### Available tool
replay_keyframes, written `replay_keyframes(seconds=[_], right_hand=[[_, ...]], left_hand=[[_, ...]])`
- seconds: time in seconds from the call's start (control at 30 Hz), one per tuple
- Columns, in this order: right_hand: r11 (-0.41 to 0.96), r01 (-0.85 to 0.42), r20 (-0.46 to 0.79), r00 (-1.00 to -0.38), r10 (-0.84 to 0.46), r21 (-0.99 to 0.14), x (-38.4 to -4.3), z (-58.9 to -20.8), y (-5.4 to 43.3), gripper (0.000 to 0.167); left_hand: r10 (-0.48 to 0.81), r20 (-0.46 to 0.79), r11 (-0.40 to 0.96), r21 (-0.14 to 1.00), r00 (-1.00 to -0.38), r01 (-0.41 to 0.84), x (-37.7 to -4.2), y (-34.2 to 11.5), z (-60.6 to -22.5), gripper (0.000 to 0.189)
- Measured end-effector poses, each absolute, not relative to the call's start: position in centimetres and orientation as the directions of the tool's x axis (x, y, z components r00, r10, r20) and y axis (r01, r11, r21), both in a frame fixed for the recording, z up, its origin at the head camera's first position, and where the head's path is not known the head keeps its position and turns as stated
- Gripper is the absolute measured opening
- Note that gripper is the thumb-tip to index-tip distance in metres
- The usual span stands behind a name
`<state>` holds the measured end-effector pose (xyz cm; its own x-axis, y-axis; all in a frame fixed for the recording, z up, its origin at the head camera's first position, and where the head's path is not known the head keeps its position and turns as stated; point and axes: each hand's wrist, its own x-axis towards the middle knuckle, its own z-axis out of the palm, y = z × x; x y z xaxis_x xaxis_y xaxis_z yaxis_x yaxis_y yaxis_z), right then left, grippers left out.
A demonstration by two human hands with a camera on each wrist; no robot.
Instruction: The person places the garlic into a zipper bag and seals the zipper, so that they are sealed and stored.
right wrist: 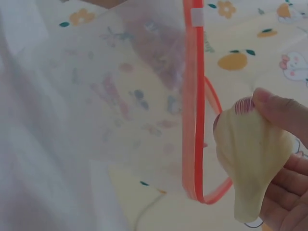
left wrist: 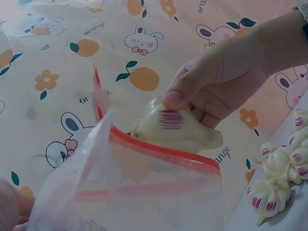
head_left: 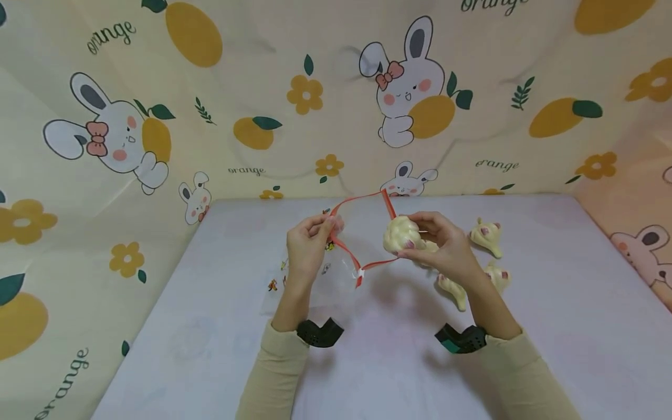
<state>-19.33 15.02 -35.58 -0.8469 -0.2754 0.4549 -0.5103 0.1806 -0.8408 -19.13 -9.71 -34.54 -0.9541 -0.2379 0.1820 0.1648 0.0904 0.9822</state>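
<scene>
Head view. The right hand (head_left: 446, 244) grips a pale garlic bulb (head_left: 401, 234), thumb and fingers curled about its body, above the table (head_left: 199, 332) and at the mouth of a clear plastic bag (head_left: 338, 281). The left hand (head_left: 306, 248) pinches the bag's edge; the red rim (head_left: 380, 263) spreads in a wide loop, a white slider (head_left: 361, 272) at its lower corner. Further bulbs (head_left: 485, 234) lie on the table near the right forearm.

Left wrist view. The bulb shows a smooth, faintly glossy skin with purple streaks, and its stem points away from the rim. The right thumb (left wrist: 175, 98) presses on the rounded body. Judged by look, the bulb is light, fairly firm and slightly slippery; the broad body offers the surest hold, the narrow stem a poorer one. Of the left hand only a blurred part appears, so its grasp cannot be told here.

Right wrist view. The bulb hangs stem down beside the rim; whether the two touch cannot be told. The bag wall looks thin and limp and probably folds readily, whereas the rim seems stiffer; the rim is therefore the better place to hold the bag.
</scene>
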Motion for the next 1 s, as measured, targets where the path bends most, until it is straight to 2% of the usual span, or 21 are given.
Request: replay_keyframes(seconds=[0.2, 0.57, 1.0], right_hand=[[0.162, -0.519, 0.479, -0.847, -0.228, -0.84, -19.5, -35.2, 14.6, 0.058], [0.153, -0.468, 0.433, -0.876, -0.211, -0.871, -19.7, -35.1, 14.2, 0.058], [0.131, -0.505, 0.472, -0.854, -0.22, -0.853, -19.9, -35.6, 13.4, 0.056]], left_hand=[[-0.231, 0.195, 0.075, 0.98, -0.953, 0.183, -19.4, -9.6, -34.5, 0.023], [-0.224, 0.198, 0.058, 0.98, -0.954, 0.19, -19.5, -9.8, -34.1, 0.023], [-0.222, 0.18, 0.02, 0.984, -0.958, 0.18, -19.0, -9.9, -34.1, 0.021]])
